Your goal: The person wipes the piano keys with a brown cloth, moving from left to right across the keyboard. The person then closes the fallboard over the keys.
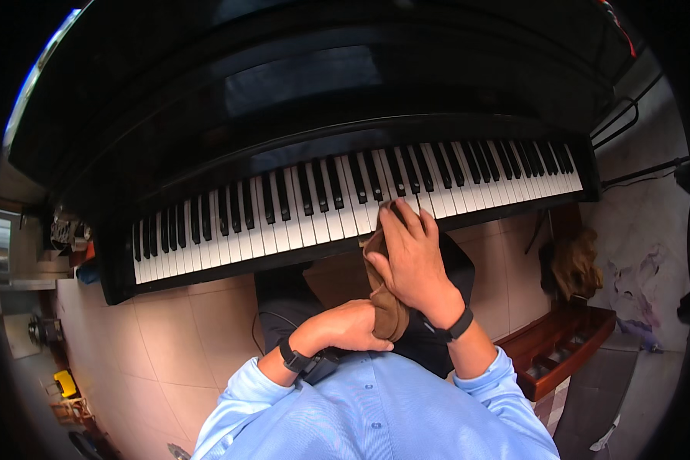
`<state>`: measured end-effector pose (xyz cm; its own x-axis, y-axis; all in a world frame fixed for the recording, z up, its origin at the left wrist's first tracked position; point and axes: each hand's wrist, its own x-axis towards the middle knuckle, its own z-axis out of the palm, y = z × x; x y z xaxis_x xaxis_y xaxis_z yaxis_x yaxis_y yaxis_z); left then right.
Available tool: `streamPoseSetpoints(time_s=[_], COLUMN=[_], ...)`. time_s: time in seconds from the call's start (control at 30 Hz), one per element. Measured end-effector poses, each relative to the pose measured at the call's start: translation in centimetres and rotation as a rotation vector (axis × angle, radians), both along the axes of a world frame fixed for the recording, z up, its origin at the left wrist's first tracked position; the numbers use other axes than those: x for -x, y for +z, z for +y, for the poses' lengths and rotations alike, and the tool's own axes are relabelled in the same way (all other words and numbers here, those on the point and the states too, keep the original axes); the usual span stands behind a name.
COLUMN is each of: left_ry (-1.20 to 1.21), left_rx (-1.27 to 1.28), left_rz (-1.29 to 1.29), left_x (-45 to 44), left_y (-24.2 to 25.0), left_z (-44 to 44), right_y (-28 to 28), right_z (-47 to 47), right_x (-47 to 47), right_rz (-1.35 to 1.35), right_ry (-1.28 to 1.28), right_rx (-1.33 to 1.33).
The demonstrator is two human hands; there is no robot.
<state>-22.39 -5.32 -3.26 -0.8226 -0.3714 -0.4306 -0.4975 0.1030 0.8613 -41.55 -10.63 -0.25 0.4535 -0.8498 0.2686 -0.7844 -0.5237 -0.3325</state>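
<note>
A black upright piano [305, 80] stands before me, its row of white and black keys [270, 244] uncovered. My right hand [411, 253] lies on a brown cloth [391, 315], with the fingertips over the white keys right of the middle. The cloth runs from under those fingers down over the front edge of the keyboard. Its lower end hangs at my left hand [351, 325], which is held near my belly with the fingers partly hidden behind the cloth. Both wrists carry black bands.
A reddish wooden tray [566, 351] with compartments is at the lower right, beneath a brown crumpled cloth or bag [576, 264]. Black metal bars [644, 172] stand right of the piano. A yellow object [65, 384] and a small wooden stool [71, 410] are far left.
</note>
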Motion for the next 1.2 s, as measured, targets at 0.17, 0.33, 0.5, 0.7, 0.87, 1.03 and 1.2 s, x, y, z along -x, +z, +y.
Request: streamPoseSetpoints(time_s=[0.17, 0.33, 0.5, 0.7, 0.87, 1.03, 1.2], left_ry=[-0.019, 0.022, 0.017, 0.02, 0.014, -0.032, 0.047], left_rx=[-0.009, -0.006, 0.046, 0.05, 0.032, 0.016, 0.052], left_rz=[0.025, -0.04, 0.063, -0.013, 0.098, 0.076, 0.189], left_x=[0.3, 0.6, 0.5, 0.7, 0.3, 0.2, 0.1], left_y=[0.6, 1.2, 1.2, 0.2, 0.2, 0.4, 1.0], left_z=[0.6, -0.2, 0.5, 0.8, 0.1, 0.1, -0.3], right_y=[-0.3, -0.7, -0.1, -0.9, -1.5, -2.8, -1.5], right_z=[1.4, -0.9, 1.2, -0.3, 0.6, 1.6, 0.8], right_x=[0.4, -0.7, 0.0, -0.4, 0.5, 1.1, 0.4], right_rz=[0.005, 0.016, 0.068, 0.009, 0.005, -0.135, -0.109], right_ry=[-0.015, -0.032, -0.019, -0.016, 0.002, -0.056, -0.112], right_rx=[-0.021, 0.007, -0.116, -0.005, 0.0, 0.073, 0.017])
